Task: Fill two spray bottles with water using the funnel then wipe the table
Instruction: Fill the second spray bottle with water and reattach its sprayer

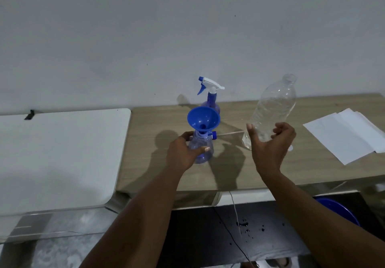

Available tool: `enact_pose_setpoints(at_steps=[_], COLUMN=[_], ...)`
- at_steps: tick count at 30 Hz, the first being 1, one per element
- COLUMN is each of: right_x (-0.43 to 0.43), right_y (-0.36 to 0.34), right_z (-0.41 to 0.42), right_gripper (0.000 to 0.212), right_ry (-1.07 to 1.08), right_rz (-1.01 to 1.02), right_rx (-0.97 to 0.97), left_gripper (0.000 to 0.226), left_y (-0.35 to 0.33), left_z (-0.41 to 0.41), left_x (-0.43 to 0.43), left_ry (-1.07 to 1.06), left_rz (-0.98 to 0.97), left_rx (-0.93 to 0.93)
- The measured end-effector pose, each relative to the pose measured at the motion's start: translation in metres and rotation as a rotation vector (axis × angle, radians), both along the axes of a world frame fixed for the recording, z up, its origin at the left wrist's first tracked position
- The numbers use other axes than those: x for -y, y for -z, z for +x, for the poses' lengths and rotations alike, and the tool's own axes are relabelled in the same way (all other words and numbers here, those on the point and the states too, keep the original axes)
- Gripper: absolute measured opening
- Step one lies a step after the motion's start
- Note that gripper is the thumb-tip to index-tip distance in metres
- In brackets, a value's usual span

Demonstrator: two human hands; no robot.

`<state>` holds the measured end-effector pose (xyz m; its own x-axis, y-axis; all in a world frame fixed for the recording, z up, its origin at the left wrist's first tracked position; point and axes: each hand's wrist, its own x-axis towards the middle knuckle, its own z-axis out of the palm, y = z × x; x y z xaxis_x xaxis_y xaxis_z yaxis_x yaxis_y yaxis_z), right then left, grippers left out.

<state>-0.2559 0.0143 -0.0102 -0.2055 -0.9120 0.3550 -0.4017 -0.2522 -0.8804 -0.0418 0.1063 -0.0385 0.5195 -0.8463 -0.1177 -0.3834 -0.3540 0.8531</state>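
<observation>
My left hand (185,151) grips the open spray bottle (201,149) on the tabletop (270,171), the blue funnel (203,119) seated in its neck. My right hand (270,144) holds the clear plastic bottle (273,109), tilted, mouth up.

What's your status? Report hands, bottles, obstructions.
Left hand gripping funnel-topped spray bottle. Right hand holding clear bottle, near empty. Nothing blocking.

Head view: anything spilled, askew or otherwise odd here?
Dark wet-looking splatter marks the black surface below the table edge, likely spilled water. The blue funnel sits tilted in the open spray bottle. The clear water bottle in the right hand looks nearly empty.
</observation>
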Motion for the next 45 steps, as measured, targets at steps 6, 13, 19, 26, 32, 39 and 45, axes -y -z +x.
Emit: enact_pose_setpoints(at_steps=[6,13,19,26,32,39,45], right_x=[0.037,0.061,0.062,0.068,0.072,0.077,0.081], right_y=[-0.009,-0.022,-0.050,-0.098,-0.117,-0.133,-0.148], right_z=[-0.004,-0.005,-0.016,-0.011,-0.010,-0.008,-0.005], right_gripper=[0.109,0.086,0.081,0.085,0.083,0.091,0.086], right_ry=[0.106,-0.101,-0.352,-0.789,-0.887,-0.889,-0.852], right_rz=[0.106,0.143,0.166,0.204,0.200,0.164,0.181], right_rx=[0.057,-0.012,-0.195,-0.550,-0.783,-1.083,-1.310], left_gripper=[0.069,0.064,0.054,0.059,0.061,0.067,0.080], left_y=[-0.003,-0.003,-0.002,0.000,-0.003,-0.002,-0.002], left_z=[-0.003,-0.003,-0.002,-0.001,-0.002,-0.002,-0.001], left_x=[0.002,0.001,0.002,0.002,0.001,0.001,0.000], left_ry=[0.008,0.003,0.010,0.003,0.010,0.000,-0.003], left_rz=[-0.003,0.002,0.014,0.024,0.022,0.027,0.034], left_rx=[-0.013,-0.018,-0.012,0.011,0.017,0.004,-0.009])
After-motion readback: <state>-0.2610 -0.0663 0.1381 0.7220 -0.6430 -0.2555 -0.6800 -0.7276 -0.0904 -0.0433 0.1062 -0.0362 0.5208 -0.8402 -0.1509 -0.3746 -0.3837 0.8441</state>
